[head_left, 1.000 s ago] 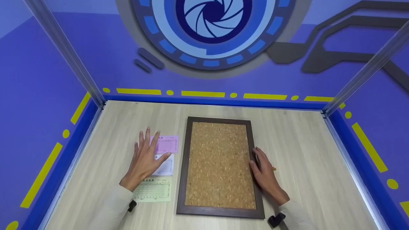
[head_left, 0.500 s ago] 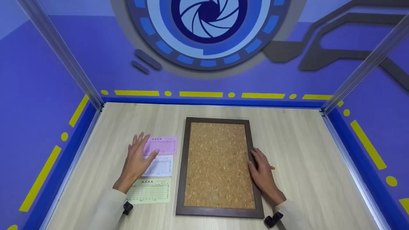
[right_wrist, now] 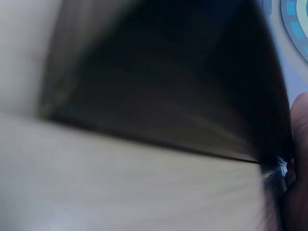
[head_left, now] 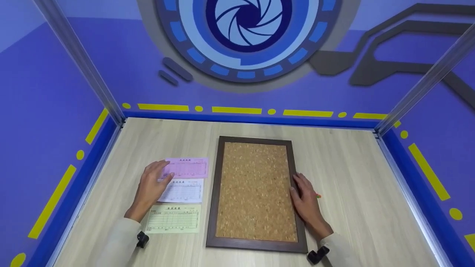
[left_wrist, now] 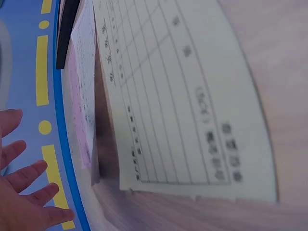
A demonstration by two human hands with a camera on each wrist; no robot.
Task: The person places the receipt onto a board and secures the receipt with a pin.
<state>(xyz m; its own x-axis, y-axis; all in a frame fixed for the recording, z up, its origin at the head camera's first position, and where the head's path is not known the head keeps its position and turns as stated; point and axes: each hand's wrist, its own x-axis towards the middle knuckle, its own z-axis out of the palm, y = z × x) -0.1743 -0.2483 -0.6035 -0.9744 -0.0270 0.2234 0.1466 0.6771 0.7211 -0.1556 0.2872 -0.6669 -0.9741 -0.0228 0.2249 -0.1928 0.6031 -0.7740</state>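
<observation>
Left hand: the left hand (head_left: 150, 184) lies with relaxed fingers on the left ends of the pink slip (head_left: 187, 167) and the white slip (head_left: 183, 191); its grip is released, grasping nothing, so it seems to steady the papers.
Right hand: the right hand (head_left: 306, 202) rests flat along the right edge of the cork board (head_left: 255, 192), fingers straight and not closed round anything, seemingly keeping the frame from sliding.
Slips: pink far, white in the middle, green slip (head_left: 174, 218) nearest, in a column just left of the board, apart from its frame.
Board: flat at the middle of the table (head_left: 352, 174), long side running near to far.
Wrist views: the left one shows the green slip close up; the right is too blurred to tell more.
</observation>
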